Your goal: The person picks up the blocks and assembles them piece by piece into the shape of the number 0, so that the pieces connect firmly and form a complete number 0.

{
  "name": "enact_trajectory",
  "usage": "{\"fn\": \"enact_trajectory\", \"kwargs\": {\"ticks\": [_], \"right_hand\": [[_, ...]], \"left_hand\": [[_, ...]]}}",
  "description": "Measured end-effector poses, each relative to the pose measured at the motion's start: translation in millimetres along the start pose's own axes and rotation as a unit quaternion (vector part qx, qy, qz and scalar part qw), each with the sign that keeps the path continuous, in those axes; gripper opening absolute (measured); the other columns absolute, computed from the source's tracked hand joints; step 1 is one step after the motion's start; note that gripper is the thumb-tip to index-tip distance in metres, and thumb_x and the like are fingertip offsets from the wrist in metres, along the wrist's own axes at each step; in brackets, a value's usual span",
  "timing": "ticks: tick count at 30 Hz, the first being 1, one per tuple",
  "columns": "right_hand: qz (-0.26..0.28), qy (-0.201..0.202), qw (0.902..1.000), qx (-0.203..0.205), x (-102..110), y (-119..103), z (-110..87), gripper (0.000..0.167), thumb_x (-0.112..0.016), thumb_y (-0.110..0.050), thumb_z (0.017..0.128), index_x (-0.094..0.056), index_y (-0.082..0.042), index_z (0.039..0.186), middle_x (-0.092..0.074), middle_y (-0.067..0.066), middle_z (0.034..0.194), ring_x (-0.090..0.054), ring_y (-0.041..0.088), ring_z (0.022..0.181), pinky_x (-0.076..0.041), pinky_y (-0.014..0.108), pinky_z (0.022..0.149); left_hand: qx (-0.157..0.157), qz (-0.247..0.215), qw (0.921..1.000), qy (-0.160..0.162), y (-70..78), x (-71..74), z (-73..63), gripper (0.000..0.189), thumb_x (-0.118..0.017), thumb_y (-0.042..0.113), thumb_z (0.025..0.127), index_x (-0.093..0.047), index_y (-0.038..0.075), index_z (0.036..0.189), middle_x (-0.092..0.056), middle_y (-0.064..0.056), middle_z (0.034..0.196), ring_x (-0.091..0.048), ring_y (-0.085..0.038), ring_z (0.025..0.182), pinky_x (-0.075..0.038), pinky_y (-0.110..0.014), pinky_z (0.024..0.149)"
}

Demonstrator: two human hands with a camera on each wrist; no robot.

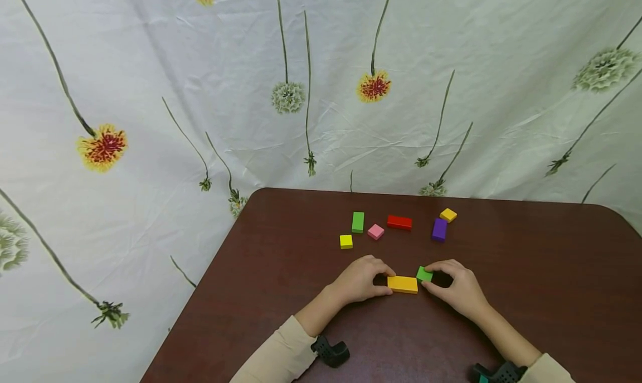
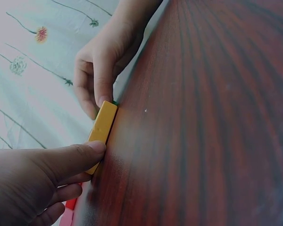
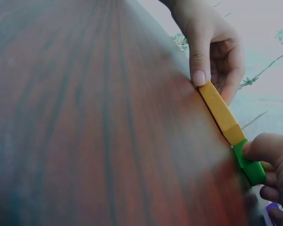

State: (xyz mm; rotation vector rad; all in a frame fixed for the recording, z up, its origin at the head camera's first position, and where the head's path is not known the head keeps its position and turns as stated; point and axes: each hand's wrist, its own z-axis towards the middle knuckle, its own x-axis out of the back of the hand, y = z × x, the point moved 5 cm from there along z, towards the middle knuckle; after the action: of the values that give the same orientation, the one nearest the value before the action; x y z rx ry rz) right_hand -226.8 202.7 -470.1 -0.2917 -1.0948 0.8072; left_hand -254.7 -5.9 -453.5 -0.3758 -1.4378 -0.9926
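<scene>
On the dark brown table, my left hand (image 1: 362, 280) pinches the left end of an orange-yellow rectangular block (image 1: 403, 284) between thumb and fingers. My right hand (image 1: 458, 289) pinches a small green block (image 1: 424, 274) between thumb and forefinger. The green block meets the right end of the orange-yellow one, as the right wrist view shows with the green block (image 3: 248, 162) end to end with the longer block (image 3: 220, 111). From the left wrist view, the green block is mostly hidden behind the orange-yellow block (image 2: 103, 129).
Farther back on the table (image 1: 281, 249) lie a green block (image 1: 358, 222), a yellow cube (image 1: 346, 242), a pink cube (image 1: 376, 232) and a red block (image 1: 399, 222). A purple block (image 1: 439, 230) touches or nearly touches a yellow-orange cube (image 1: 448, 215). A flowered cloth (image 1: 225, 65) hangs behind.
</scene>
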Motion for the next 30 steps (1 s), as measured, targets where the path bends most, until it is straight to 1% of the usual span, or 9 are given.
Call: {"fn": "enact_trajectory", "kwargs": {"ticks": [4, 7, 12, 17, 21, 24, 27, 30], "right_hand": [[0.000, 0.001, 1.0000, 0.005, 0.2, -0.6, 0.3, 0.026, -0.086, -0.013, 0.072, -0.075, -0.016, 0.095, -0.068, -0.007, 0.097, -0.060, 0.013, 0.092, -0.051, 0.043, 0.080], [0.003, 0.008, 0.9998, 0.016, 0.6, -1.8, 0.6, 0.028, -0.087, -0.011, 0.071, -0.074, -0.015, 0.096, -0.069, -0.006, 0.098, -0.059, 0.013, 0.093, -0.050, 0.035, 0.081], [0.020, 0.034, 0.9980, 0.049, 0.5, -8.1, 0.1, 0.030, -0.086, -0.005, 0.069, -0.073, -0.012, 0.096, -0.069, -0.004, 0.101, -0.055, 0.012, 0.094, -0.042, 0.017, 0.082], [0.028, 0.053, 0.9942, 0.089, -3.8, -20.0, -1.3, 0.024, -0.085, -0.004, 0.070, -0.074, -0.010, 0.090, -0.068, -0.004, 0.095, -0.055, 0.012, 0.091, -0.040, 0.012, 0.081], [0.007, 0.051, 0.9932, 0.104, -8.5, -24.6, -1.7, 0.022, -0.086, -0.007, 0.069, -0.074, -0.010, 0.088, -0.068, -0.003, 0.093, -0.056, 0.013, 0.090, -0.043, 0.016, 0.080], [-0.008, 0.048, 0.9933, 0.105, -10.6, -24.9, -1.9, 0.022, -0.086, -0.008, 0.068, -0.074, -0.011, 0.085, -0.067, -0.003, 0.092, -0.056, 0.013, 0.089, -0.049, 0.025, 0.076], [-0.010, 0.044, 0.9936, 0.104, -11.6, -24.7, -1.6, 0.020, -0.087, -0.009, 0.068, -0.074, -0.012, 0.083, -0.067, -0.002, 0.092, -0.056, 0.013, 0.089, -0.052, 0.035, 0.073], [-0.009, 0.042, 0.9939, 0.102, -12.3, -24.8, -1.2, 0.019, -0.086, -0.009, 0.069, -0.074, -0.013, 0.083, -0.067, -0.001, 0.092, -0.056, 0.014, 0.089, -0.053, 0.039, 0.072]], "left_hand": [[0.000, -0.002, 1.0000, 0.001, -0.6, -0.1, 0.5, 0.029, -0.076, 0.030, 0.085, -0.073, 0.015, 0.110, -0.068, 0.007, 0.102, -0.054, -0.008, 0.091, -0.042, -0.016, 0.084], [0.000, -0.003, 1.0000, 0.000, -1.0, -0.2, 0.7, 0.029, -0.076, 0.030, 0.085, -0.073, 0.015, 0.111, -0.068, 0.007, 0.103, -0.054, -0.008, 0.091, -0.042, -0.016, 0.084], [-0.002, -0.005, 1.0000, 0.002, -0.6, 0.2, 0.6, 0.029, -0.077, 0.029, 0.085, -0.073, 0.015, 0.110, -0.068, 0.006, 0.102, -0.054, -0.008, 0.091, -0.042, -0.015, 0.083], [-0.003, -0.003, 1.0000, 0.004, 0.1, 0.2, 0.4, 0.029, -0.077, 0.029, 0.085, -0.073, 0.015, 0.110, -0.068, 0.006, 0.102, -0.054, -0.008, 0.090, -0.042, -0.015, 0.082], [-0.003, 0.000, 1.0000, 0.003, 0.4, -0.4, 1.0, 0.029, -0.077, 0.030, 0.085, -0.073, 0.015, 0.109, -0.068, 0.007, 0.101, -0.054, -0.008, 0.089, -0.041, -0.015, 0.081], [-0.001, 0.000, 1.0000, 0.001, 0.8, -0.9, 1.5, 0.029, -0.077, 0.030, 0.085, -0.073, 0.015, 0.110, -0.068, 0.007, 0.101, -0.054, -0.008, 0.089, -0.041, -0.015, 0.081], [0.001, 0.002, 1.0000, -0.002, 1.2, -0.9, 1.3, 0.029, -0.077, 0.030, 0.085, -0.073, 0.015, 0.110, -0.068, 0.006, 0.102, -0.054, -0.008, 0.089, -0.041, -0.015, 0.081], [0.003, 0.002, 1.0000, -0.008, -0.8, -1.2, 0.6, 0.032, -0.077, 0.032, 0.085, -0.072, 0.015, 0.112, -0.068, 0.007, 0.104, -0.054, -0.008, 0.091, -0.042, -0.016, 0.083]]}}
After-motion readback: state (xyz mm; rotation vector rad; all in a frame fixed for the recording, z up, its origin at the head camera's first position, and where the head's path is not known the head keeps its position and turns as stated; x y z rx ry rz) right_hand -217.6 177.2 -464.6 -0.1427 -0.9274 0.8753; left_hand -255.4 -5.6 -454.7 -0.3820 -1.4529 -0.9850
